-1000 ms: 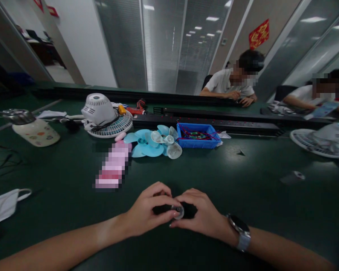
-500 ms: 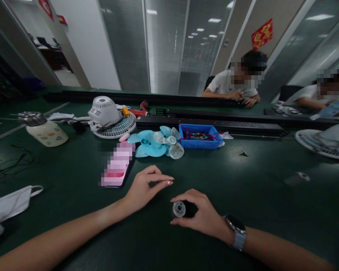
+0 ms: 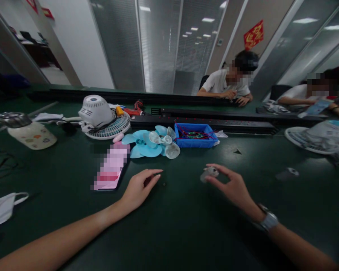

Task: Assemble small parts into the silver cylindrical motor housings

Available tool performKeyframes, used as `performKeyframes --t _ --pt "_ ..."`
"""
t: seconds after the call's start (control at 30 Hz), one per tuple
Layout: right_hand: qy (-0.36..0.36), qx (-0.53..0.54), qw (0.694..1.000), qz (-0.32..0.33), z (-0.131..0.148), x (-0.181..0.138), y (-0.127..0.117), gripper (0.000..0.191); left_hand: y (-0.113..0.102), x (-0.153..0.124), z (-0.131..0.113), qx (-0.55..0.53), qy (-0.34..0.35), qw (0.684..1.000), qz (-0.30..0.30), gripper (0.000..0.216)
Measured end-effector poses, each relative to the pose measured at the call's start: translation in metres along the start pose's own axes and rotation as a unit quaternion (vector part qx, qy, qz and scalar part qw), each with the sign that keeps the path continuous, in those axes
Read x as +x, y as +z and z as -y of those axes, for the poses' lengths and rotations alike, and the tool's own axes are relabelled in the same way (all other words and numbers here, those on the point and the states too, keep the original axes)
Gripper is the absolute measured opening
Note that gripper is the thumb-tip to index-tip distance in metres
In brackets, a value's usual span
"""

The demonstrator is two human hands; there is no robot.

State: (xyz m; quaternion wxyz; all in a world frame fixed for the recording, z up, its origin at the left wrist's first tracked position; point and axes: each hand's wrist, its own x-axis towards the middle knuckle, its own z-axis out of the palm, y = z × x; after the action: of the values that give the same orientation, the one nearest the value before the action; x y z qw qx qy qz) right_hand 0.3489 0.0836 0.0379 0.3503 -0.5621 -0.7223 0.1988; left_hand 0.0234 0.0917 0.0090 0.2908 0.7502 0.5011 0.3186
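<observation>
Gripping a small grey cylinder [image 3: 209, 174] between thumb and fingers of the right hand [image 3: 228, 184], over the tabletop [image 3: 169, 233] and a little right of its middle. Impossible to tell if lifted or resting. Tilted, with one end face toward the wrist side. On the right wrist, a watch [image 3: 267, 219]. To the left and well apart, the left hand [image 3: 139, 186], with thumb and fingertips slightly parted. Just beside those fingertips, a tiny speck [image 3: 164, 184], too small to identify. Farther right of the right hand, a second cylinder [image 3: 287, 174].

Near the left hand, a phone [image 3: 111, 169], with a pink object [image 3: 118, 138] at its far end. Beyond, overlapping blue blades [image 3: 144, 146] and grey blades [image 3: 173, 149], right next to a blue bin [image 3: 196, 143] full of wires. Along the left, a mask [image 3: 0, 210], a bottle [image 3: 32, 136] and a fan base [image 3: 94, 111] on its grille [image 3: 110, 130]. Behind that, a red tool [image 3: 135, 110]. Farther back, long black rails [image 3: 203, 122]. At far right, another fan [image 3: 323, 137]. Across the tabletop, two seated people [image 3: 219, 82] in light shirts.
</observation>
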Motion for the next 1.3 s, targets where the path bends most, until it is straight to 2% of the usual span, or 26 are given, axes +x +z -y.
performKeyframes --t 0.1,0.17,0.3,0.5,0.6,0.67,0.7,0.73,0.77,0.83,0.9,0.97,1.03,1.1,1.3 --pt "0.068 -0.11 0.979 -0.157 -0.059 0.013 -0.051 0.05 -0.001 0.001 0.002 -0.022 -0.027 0.999 -0.011 0.029" --pt "0.114 -0.172 0.954 -0.218 -0.094 0.016 -0.08 0.051 -0.001 0.001 0.003 -0.028 -0.033 0.999 -0.006 0.028" --pt "0.175 -0.212 0.928 -0.252 -0.139 0.009 -0.11 0.053 0.0 0.001 0.002 -0.029 -0.031 0.999 -0.011 0.025" --pt "0.189 -0.179 0.931 -0.255 -0.168 0.003 -0.114 0.05 -0.002 0.001 0.0 -0.046 -0.036 0.998 -0.01 0.023" --pt "0.136 -0.223 0.922 -0.287 -0.153 0.003 -0.108 0.06 -0.001 0.001 0.001 -0.058 -0.042 0.997 -0.013 0.022" --pt "0.047 -0.294 0.899 -0.321 -0.123 0.004 -0.094 0.066 -0.001 0.002 0.002 -0.064 -0.045 0.997 -0.012 0.022" --pt "-0.007 -0.321 0.892 -0.319 -0.103 0.004 -0.083 0.064 0.0 0.002 0.002 -0.064 -0.045 0.997 -0.012 0.022" --pt "-0.051 -0.317 0.898 -0.3 -0.08 0.004 -0.07 0.058 0.0 0.002 0.002 -0.064 -0.044 0.997 -0.011 0.022" --pt "-0.089 -0.288 0.922 -0.244 -0.057 0.004 -0.054 0.048 -0.001 0.002 0.002 -0.063 -0.043 0.997 -0.012 0.022" --pt "-0.145 -0.183 0.972 -0.037 -0.012 0.005 -0.018 0.035 -0.001 0.002 0.002 -0.06 -0.043 0.997 -0.014 0.022" --pt "-0.128 -0.077 0.981 0.12 0.022 0.009 0.018 0.039 -0.002 0.001 0.0 -0.055 -0.044 0.997 -0.017 0.022" --pt "-0.12 -0.026 0.972 0.2 0.041 0.016 0.048 0.045 -0.003 0.0 -0.001 -0.052 -0.043 0.998 -0.017 0.022" --pt "-0.129 -0.022 0.966 0.223 0.048 0.024 0.069 0.046 -0.004 0.0 -0.002 -0.05 -0.04 0.998 -0.015 0.022" --pt "-0.141 -0.032 0.965 0.219 0.048 0.031 0.083 0.041 -0.004 0.0 -0.003 -0.048 -0.037 0.998 -0.013 0.022" --pt "-0.149 -0.042 0.969 0.193 0.05 0.035 0.103 0.027 -0.004 0.002 -0.006 -0.034 -0.038 0.999 -0.007 0.024"
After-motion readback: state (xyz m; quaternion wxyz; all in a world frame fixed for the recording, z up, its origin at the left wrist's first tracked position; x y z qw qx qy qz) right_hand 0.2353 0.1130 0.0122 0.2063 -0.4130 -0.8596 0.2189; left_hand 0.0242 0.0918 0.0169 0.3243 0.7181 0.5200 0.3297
